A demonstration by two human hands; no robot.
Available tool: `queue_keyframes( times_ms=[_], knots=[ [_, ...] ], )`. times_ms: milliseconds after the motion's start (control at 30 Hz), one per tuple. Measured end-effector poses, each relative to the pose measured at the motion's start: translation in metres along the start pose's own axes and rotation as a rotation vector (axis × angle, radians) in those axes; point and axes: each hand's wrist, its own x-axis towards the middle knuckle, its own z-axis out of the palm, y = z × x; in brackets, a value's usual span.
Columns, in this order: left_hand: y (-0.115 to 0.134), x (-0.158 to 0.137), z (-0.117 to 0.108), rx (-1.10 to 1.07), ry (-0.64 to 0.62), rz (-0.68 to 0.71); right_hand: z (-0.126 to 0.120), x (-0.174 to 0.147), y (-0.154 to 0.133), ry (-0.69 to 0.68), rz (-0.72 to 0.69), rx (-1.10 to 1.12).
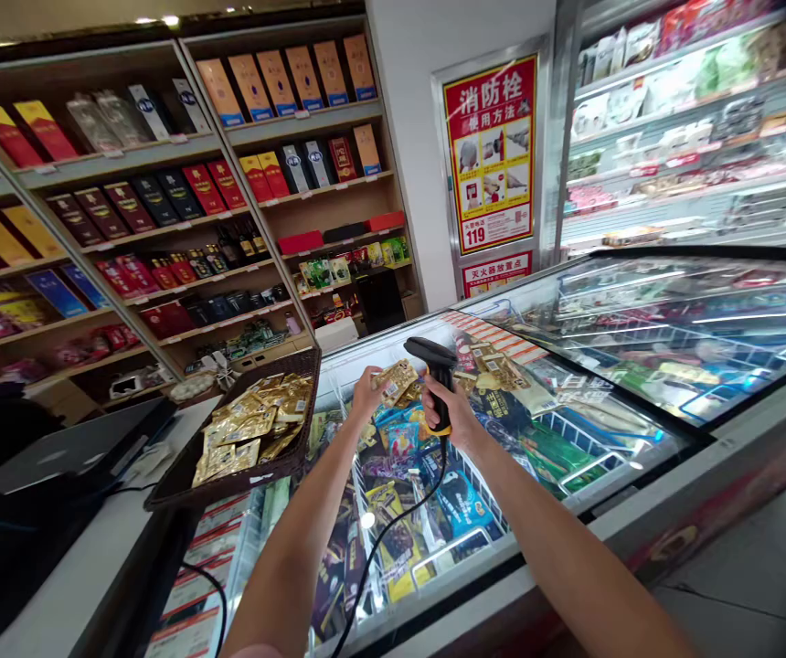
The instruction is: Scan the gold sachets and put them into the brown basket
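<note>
Over the glass-topped freezer, my left hand (366, 395) grips a small gold foil packet (397, 379) by its left side. My right hand (458, 416) is wrapped round the handle of a black and yellow barcode scanner (440, 366), its head turned to the left above the packet. A black cord (393, 530) runs down from the scanner's handle toward me. To the left, a dark woven basket (228, 489) holds many similar gold packets (256, 420). More gold packets (499, 370) lie to the right, behind the scanner.
Below my hands the freezer (448, 571) shows bagged frozen goods in wire baskets under glass. A counter (84, 557) with a dark machine (78, 448) stands at the left. Shelves of boxed goods (160, 196) line the back wall, and a lit chiller (687, 137) stands at the right.
</note>
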Motion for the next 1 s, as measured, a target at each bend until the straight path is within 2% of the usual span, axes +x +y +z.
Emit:
queue_keyframes(
  times_ms=[167, 367, 667, 833, 1000],
  knots=[
    [-0.02, -0.022, -0.011, -0.115, 0.119, -0.028, 0.002, -0.004, 0.0, -0.022, 0.016, -0.041],
    [-0.027, -0.017, -0.019, -0.207, 0.282, 0.007, 0.002, -0.007, 0.0, -0.034, 0.04, -0.126],
    [-0.023, -0.016, -0.022, -0.298, 0.26, 0.063, 0.005, -0.011, -0.004, -0.04, 0.073, -0.182],
    [-0.021, -0.015, -0.024, -0.349, 0.365, 0.083, 0.003, -0.01, -0.002, -0.052, 0.084, -0.248],
    [-0.027, -0.016, -0.028, -0.383, 0.46, 0.058, -0.001, -0.011, -0.001, -0.19, 0.197, -0.415]
  ],
)
